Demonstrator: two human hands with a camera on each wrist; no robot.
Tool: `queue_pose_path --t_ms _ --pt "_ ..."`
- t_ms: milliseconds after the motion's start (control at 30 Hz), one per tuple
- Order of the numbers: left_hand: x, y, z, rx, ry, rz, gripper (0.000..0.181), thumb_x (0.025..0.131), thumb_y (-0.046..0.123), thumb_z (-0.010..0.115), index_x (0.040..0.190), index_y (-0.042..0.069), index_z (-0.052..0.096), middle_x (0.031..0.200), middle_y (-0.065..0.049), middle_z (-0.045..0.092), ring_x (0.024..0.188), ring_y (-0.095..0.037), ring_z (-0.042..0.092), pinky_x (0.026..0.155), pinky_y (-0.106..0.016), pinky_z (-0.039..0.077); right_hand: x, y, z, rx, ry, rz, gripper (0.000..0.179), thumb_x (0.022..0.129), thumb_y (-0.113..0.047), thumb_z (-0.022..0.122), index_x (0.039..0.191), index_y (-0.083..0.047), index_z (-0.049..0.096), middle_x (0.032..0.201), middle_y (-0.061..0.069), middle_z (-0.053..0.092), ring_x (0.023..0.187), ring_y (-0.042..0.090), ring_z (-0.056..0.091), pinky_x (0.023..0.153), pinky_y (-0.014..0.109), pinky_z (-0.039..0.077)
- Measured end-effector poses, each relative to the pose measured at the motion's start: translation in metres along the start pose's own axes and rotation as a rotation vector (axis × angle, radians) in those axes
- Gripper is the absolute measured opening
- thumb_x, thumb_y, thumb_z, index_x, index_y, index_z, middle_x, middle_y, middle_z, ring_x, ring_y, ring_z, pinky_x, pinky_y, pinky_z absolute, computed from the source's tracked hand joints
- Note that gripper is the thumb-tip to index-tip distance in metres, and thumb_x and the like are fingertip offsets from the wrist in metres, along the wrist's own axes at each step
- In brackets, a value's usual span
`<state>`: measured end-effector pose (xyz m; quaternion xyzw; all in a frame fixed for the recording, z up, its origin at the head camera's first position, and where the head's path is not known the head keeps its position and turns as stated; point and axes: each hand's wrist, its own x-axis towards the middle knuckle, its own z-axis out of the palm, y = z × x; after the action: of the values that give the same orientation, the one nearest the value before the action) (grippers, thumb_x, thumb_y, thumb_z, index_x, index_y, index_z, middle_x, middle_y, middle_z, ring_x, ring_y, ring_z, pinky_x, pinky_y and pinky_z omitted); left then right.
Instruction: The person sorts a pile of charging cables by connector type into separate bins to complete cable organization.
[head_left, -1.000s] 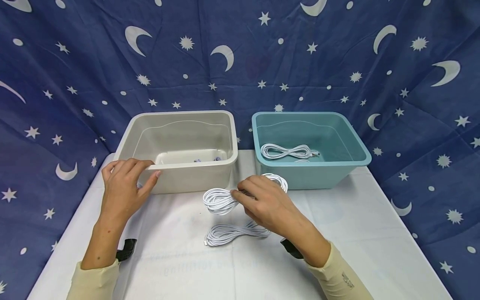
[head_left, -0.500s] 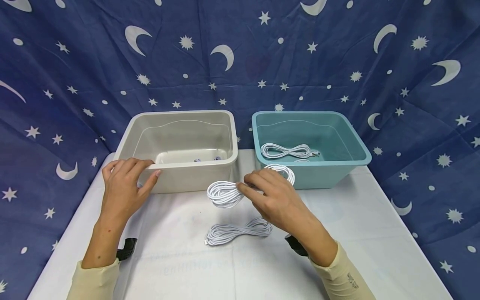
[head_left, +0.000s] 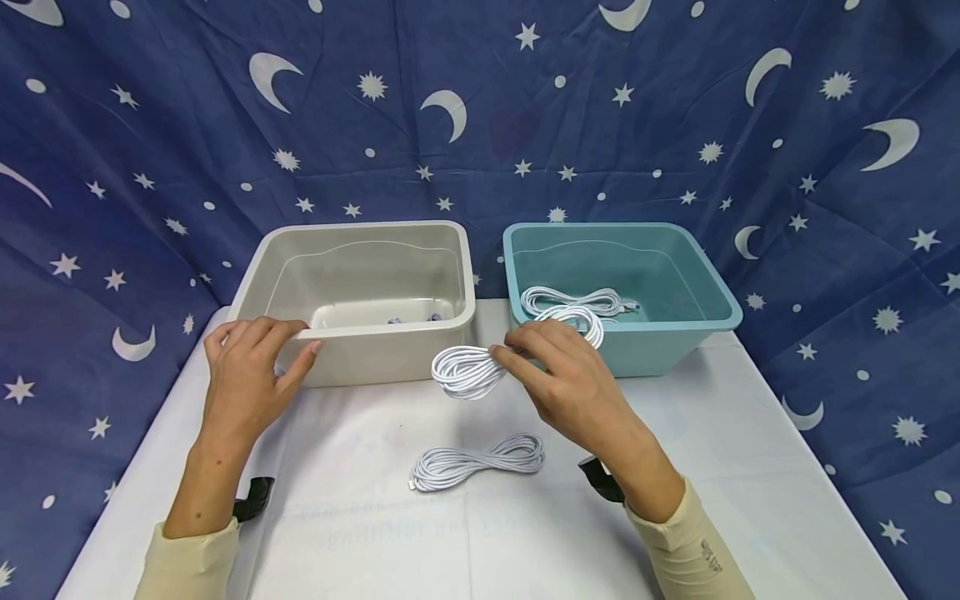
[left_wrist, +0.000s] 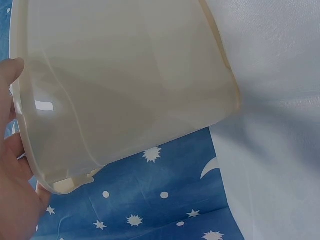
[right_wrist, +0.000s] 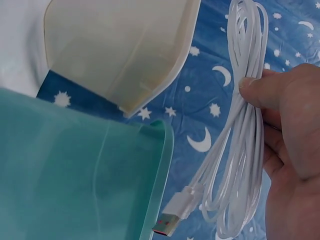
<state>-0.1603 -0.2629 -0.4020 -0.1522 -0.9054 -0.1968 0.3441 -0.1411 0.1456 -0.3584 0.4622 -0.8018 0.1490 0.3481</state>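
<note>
My right hand [head_left: 573, 383] pinches a coiled white USB cable [head_left: 468, 372] at its middle, above the table in front of the teal bin [head_left: 637, 354]. The coil's far loop overlaps that bin's front rim in the head view. In the right wrist view the metal USB plug [right_wrist: 166, 224] hangs from the held coil. A second white cable coil [head_left: 476, 461] lies on the table below. My left hand [head_left: 251, 379] grips the front rim of the beige bin [head_left: 375, 358], with the thumb outside and the fingers over the edge.
Inside the teal bin lies another white cable coil [head_left: 573, 302]. Small bluish pieces [head_left: 435, 317] sit on the beige bin's floor, partly behind its front wall. A dark blue star-and-moon cloth [head_left: 495, 125] hangs behind both bins, which stand on a white-covered table [head_left: 360, 500].
My right hand has carried the cable coil up and right, away from the coil on the table and towards the teal bin. My left hand has stayed on the beige bin's rim.
</note>
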Motion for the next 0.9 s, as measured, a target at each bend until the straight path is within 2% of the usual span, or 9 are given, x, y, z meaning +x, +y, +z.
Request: queue_pose_path --t_ms 267,500,667,900 --pt "-0.001 -0.001 0.0 0.003 -0.001 -0.001 0.031 0.089 0.033 0.074 0.109 0.01 0.072 0.096 -0.008 0.069 0.097 -0.032 0.061 0.102 -0.056 0.026 -0.005 0.014 -0.006 -0.016 0.023 0.031 0.047 0.083 0.012 0.067 0.124 -0.01 0.068 0.121 0.011 0.064 0.117 0.031 0.057 0.105 0.044 0.042" --pt "-0.001 0.0 0.0 0.003 -0.006 -0.007 0.031 0.088 0.033 0.075 0.109 0.011 0.072 0.096 -0.008 0.068 0.097 -0.032 0.061 0.102 -0.056 0.026 -0.01 0.028 -0.009 -0.041 0.046 0.058 0.045 0.084 0.013 0.065 0.123 -0.009 0.068 0.121 0.013 0.063 0.119 0.033 0.057 0.107 0.045 0.04" --pt "-0.001 0.0 0.0 0.003 -0.005 -0.004 0.03 0.088 0.033 0.075 0.109 0.01 0.072 0.096 -0.008 0.068 0.097 -0.032 0.06 0.102 -0.056 0.027 -0.013 0.039 -0.012 -0.039 0.08 0.082 0.039 0.086 0.012 0.062 0.12 -0.008 0.069 0.118 0.014 0.064 0.113 0.034 0.059 0.103 0.045 0.042" --pt "-0.001 0.0 0.0 0.001 -0.004 0.001 0.03 0.088 0.032 0.075 0.109 0.011 0.072 0.096 -0.008 0.068 0.097 -0.031 0.06 0.102 -0.056 0.027 -0.018 0.053 -0.015 -0.042 0.126 0.107 0.037 0.088 0.012 0.059 0.117 -0.006 0.071 0.112 0.016 0.065 0.102 0.035 0.06 0.091 0.047 0.046"
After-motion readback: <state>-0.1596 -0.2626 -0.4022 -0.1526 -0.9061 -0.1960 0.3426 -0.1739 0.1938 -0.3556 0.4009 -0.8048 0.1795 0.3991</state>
